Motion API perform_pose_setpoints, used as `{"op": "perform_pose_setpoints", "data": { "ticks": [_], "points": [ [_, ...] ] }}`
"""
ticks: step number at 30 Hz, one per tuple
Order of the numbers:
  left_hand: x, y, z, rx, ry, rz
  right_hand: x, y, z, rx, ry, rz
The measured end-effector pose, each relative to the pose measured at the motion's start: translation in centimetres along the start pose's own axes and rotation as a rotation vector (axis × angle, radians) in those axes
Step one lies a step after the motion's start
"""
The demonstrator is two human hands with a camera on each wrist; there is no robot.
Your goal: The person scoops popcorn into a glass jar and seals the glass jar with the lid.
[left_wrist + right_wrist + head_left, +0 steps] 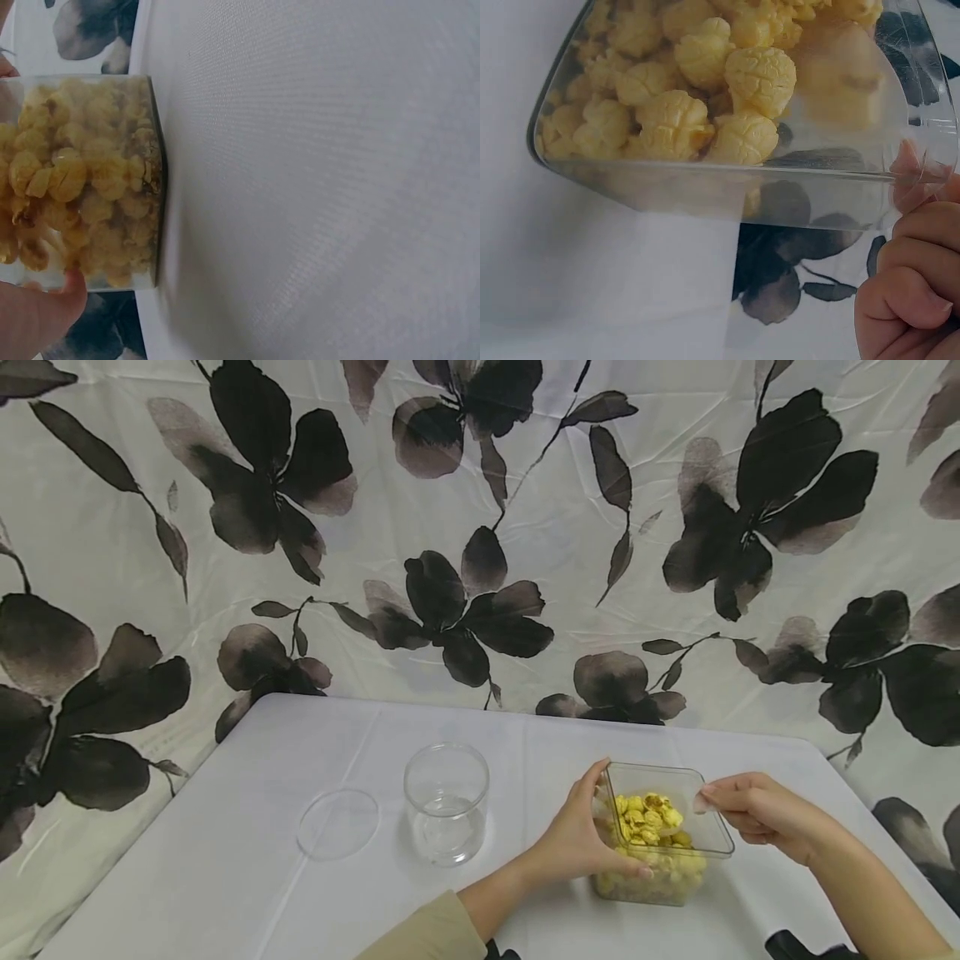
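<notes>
A clear square-topped container (652,893) of yellow popcorn (647,817) stands on the table at the right. My left hand (573,835) grips it from the left, thumb across the near wall and fingers at the far left corner. In the left wrist view the thumb tip (73,289) presses the container's side. At the right rim my right hand (765,810) has curled fingers and pinches a clear, curved-edged, scoop-like piece (889,90) inside the container. That piece is see-through, and its full shape cannot be made out. Popcorn (671,124) shows through the wall.
An upright clear round jar (447,814) stands left of the container. Farther left a thin clear disc (339,825) lies flat on the white table (225,860). Behind the table hangs a flower-patterned cloth (570,560). Dark objects (806,946) show at the bottom edge.
</notes>
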State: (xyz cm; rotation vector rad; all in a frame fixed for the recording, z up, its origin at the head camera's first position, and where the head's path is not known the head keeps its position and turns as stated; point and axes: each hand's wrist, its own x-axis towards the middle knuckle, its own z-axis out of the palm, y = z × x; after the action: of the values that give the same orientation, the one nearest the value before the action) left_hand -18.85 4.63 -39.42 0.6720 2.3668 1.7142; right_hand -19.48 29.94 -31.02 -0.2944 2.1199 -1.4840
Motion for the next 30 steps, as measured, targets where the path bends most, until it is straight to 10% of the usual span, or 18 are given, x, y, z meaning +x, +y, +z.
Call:
{"op": "perform_pose_setpoints", "data": {
  "ticks": [30],
  "points": [
    [0.1, -0.1, -0.1, -0.008, -0.026, -0.001, -0.7, 0.8, -1.5, 0.141, -0.114, -0.038]
  ]
}}
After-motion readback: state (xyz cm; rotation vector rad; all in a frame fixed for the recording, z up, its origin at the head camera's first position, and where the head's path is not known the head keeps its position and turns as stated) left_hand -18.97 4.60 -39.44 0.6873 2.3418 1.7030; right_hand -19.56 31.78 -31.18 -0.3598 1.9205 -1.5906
